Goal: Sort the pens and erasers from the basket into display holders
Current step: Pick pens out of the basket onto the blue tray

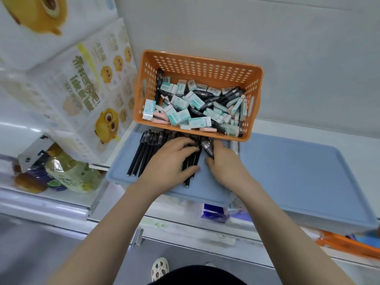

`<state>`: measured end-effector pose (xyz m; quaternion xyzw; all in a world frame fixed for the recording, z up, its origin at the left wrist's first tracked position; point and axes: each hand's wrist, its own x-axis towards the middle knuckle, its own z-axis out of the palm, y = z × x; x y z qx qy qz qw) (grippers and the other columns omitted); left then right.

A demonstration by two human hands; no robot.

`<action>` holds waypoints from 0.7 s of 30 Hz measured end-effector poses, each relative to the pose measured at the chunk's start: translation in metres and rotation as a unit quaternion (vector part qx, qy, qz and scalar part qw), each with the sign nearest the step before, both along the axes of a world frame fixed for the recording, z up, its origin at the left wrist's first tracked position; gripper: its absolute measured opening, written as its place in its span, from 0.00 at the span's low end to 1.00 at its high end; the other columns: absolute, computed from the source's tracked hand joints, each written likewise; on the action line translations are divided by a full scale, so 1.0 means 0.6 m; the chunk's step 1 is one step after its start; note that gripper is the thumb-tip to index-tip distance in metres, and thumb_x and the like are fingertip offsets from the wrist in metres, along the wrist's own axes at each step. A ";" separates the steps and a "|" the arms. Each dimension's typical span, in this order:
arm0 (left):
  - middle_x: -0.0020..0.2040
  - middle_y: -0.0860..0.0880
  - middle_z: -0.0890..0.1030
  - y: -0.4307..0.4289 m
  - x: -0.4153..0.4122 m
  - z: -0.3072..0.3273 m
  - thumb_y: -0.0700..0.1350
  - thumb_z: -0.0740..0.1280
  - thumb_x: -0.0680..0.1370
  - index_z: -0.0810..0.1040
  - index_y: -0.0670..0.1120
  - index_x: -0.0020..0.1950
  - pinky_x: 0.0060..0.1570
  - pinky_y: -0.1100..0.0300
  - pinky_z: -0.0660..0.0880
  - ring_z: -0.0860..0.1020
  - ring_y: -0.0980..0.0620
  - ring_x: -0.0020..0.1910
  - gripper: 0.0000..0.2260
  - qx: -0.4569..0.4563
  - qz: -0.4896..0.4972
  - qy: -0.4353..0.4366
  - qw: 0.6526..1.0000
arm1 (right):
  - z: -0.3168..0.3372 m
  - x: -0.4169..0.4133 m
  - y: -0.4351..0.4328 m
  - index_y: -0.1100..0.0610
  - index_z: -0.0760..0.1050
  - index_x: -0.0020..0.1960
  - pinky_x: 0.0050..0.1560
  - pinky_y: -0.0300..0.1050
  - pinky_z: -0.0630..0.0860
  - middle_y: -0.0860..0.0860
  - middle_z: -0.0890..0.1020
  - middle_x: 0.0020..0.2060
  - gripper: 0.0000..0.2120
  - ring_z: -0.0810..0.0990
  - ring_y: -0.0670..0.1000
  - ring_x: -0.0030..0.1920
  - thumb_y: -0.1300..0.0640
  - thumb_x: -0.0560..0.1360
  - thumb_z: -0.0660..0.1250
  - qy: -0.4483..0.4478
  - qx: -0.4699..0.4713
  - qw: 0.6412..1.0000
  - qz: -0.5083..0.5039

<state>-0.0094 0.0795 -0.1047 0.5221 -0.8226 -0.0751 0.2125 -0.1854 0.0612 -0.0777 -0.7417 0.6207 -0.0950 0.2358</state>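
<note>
An orange perforated basket (197, 64) stands on the shelf, holding several boxed erasers (186, 118) and black pens (224, 97). In front of it lies a blue tray (207, 192) with a row of black pens (141, 153) side by side. My left hand (170, 161) rests flat on the pens in the tray, fingers spread over them. My right hand (224, 161) sits just to the right and pinches one black pen (207, 148) near its clear cap.
A second blue tray (298, 173) lies to the right. Large white printed packs (78, 83) stand to the left. Bottles and bread (67, 173) sit on a lower shelf at the left. An orange item (349, 245) shows at the lower right.
</note>
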 end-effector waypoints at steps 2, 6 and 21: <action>0.66 0.46 0.75 -0.003 -0.005 -0.002 0.51 0.64 0.73 0.78 0.45 0.66 0.68 0.50 0.66 0.71 0.47 0.66 0.22 0.007 0.004 -0.018 1.000 | 0.006 0.008 -0.003 0.61 0.62 0.70 0.55 0.50 0.69 0.63 0.70 0.66 0.21 0.72 0.63 0.62 0.58 0.80 0.62 -0.004 -0.014 1.000 -0.027; 0.67 0.47 0.75 -0.004 0.009 -0.007 0.50 0.53 0.73 0.76 0.46 0.67 0.69 0.43 0.65 0.71 0.46 0.67 0.25 0.012 0.028 -0.028 0.999 | 0.014 0.012 0.006 0.62 0.64 0.68 0.58 0.49 0.69 0.61 0.68 0.66 0.21 0.71 0.61 0.63 0.53 0.80 0.63 0.012 -0.001 1.000 -0.024; 0.52 0.49 0.80 -0.010 0.012 0.032 0.41 0.64 0.80 0.80 0.45 0.57 0.50 0.55 0.74 0.77 0.48 0.51 0.09 -0.130 0.052 0.080 0.987 | 0.093 0.003 0.001 0.54 0.83 0.51 0.48 0.50 0.78 0.49 0.84 0.43 0.08 0.82 0.51 0.42 0.54 0.78 0.66 -0.034 -0.057 0.996 0.051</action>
